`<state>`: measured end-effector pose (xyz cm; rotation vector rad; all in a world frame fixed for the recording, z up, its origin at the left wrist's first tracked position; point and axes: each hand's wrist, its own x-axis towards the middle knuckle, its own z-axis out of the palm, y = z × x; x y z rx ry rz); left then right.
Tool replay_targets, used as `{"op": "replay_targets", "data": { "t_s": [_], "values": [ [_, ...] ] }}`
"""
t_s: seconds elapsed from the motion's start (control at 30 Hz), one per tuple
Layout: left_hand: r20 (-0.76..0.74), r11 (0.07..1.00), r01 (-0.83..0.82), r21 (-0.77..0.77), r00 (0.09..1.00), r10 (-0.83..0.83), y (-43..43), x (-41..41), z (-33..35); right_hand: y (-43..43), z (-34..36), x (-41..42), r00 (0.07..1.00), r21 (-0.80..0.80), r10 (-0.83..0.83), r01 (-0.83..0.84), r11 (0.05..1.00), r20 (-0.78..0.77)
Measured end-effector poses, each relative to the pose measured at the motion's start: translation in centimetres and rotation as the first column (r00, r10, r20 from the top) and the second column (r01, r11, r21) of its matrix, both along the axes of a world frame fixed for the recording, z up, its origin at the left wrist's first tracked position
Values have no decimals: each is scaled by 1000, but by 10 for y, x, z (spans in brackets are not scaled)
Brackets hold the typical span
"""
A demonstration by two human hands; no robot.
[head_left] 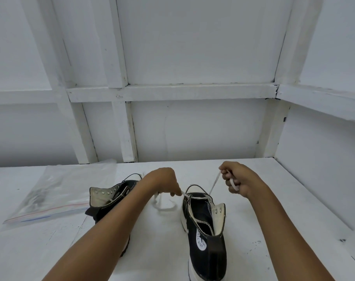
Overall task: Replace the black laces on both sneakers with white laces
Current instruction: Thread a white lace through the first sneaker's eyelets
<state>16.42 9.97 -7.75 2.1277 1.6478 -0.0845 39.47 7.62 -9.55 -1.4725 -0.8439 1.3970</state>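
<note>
As left hand (164,183) and right hand (239,181) each grip an end, the limp white lace (214,184) through the toe eyelets of the 5 o'clock high-top sneaker (205,226) likely handles best near its tips.

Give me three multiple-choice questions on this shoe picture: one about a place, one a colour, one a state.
1. The clear plastic zip bag lies: A left of the unlaced black canvas high-top sneaker; B inside it; C right of both arms.
2. The flat lace being threaded is: A black; B white; C red.
3. The right hand is: A lying flat; B gripping the lace; C holding the bag.
Answers: A, the bag lies past that sneaker's left side; B, the strand is white; B, its fingers curl round the lace.
</note>
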Motion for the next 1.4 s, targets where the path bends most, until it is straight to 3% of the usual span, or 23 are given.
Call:
{"op": "replay_targets", "data": {
  "t_s": [0.2, 0.3, 0.4, 0.47, 0.63, 0.77, 1.03, 1.4],
  "values": [
    [68, 991, -92, 102, 994, 85, 9, 3, 16, 8, 17, 6, 977, 102, -85, 106, 989, -195],
    [286, 989, -147, -4, 948, 142, 12, 5, 32, 11, 27, 3, 972, 135, -81, 113, 984, -223],
    [586, 968, -215, -132, 771, 251, 14, 5, 48, 14, 37, -3, 954, 172, -87, 141, 975, -286],
    [704, 957, -224, -185, 649, 288, 16, 4, 59, 16, 48, -4, 944, 194, -95, 162, 967, -316],
    [866, 949, -110, -297, 389, 316, 16, 8, 91, 27, 74, -5, 952, 257, -77, 157, 953, -295],
    [937, 961, -41, -275, 214, 277, 14, 20, 116, 33, 99, -13, 955, 295, -94, 179, 939, -280],
    [990, 991, 47, -122, 83, 118, 23, 35, 164, 38, 148, -18, 970, 360, -149, 210, 909, -190],
    [995, 999, 54, 6, 96, -11, 39, 42, 222, 44, 212, -7, 974, 419, -182, 222, 880, -134]
  ]
}}
